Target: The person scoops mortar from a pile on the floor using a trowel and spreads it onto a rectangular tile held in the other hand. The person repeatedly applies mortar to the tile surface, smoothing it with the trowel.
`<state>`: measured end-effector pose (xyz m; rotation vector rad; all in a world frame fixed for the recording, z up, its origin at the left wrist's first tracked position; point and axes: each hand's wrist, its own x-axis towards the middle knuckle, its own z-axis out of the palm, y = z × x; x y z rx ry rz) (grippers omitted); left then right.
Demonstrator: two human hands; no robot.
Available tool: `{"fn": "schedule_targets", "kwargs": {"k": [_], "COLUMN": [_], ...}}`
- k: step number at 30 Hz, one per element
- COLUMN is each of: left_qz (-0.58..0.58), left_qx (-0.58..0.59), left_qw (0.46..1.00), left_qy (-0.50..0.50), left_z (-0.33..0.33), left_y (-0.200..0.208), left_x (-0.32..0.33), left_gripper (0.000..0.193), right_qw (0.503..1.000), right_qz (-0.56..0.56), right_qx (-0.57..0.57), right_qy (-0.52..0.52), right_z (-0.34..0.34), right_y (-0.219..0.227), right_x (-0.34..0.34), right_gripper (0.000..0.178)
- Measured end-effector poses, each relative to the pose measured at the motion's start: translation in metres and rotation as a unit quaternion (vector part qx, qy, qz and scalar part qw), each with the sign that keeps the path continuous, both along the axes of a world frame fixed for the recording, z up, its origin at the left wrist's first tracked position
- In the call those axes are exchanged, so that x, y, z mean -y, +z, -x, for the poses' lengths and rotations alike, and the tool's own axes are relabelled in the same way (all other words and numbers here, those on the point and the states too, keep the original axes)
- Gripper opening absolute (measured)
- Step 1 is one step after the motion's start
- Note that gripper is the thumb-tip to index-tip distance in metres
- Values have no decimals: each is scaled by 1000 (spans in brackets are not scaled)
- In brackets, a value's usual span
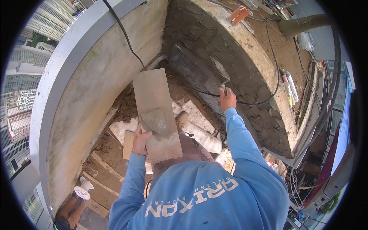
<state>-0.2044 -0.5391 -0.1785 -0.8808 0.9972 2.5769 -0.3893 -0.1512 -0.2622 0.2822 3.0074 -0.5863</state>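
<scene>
My left hand is closed on the left edge of a long, flat rectangular board, held out in front of me. A lump of wet grey mortar sits about midway along the board. To the right, my right hand grips the handle of a trowel. The blade lies close to the inner face of the low wall, which is coated with rough, dark grey mortar. Whether the blade touches the wall, I cannot tell. My right fingers are partly hidden around the handle.
A black cable crosses the right wall near my right hand. A curved parapet rises on the left, with tall buildings beyond. White broken slabs and planks lie on the dirt. Sealant tubes and an orange block lie beyond the right wall.
</scene>
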Motion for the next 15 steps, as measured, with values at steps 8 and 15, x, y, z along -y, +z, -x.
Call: {"fn": "schedule_targets", "kwargs": {"k": [8,15], "left_qz": [-31,-130], "left_qx": [-110,-204], "left_qw": [987,954], "left_qy": [-113,-179], "left_z": [100,123], "left_y": [-5,65], "left_x": [-35,-53], "left_gripper": [70,73], "right_qw": [967,803], "right_qz": [187,444], "right_qx": [-27,299], "right_qy": [172,262], "right_z": [-22,19], "right_y": [186,291], "right_x": [4,-1], "right_gripper": [37,47]}}
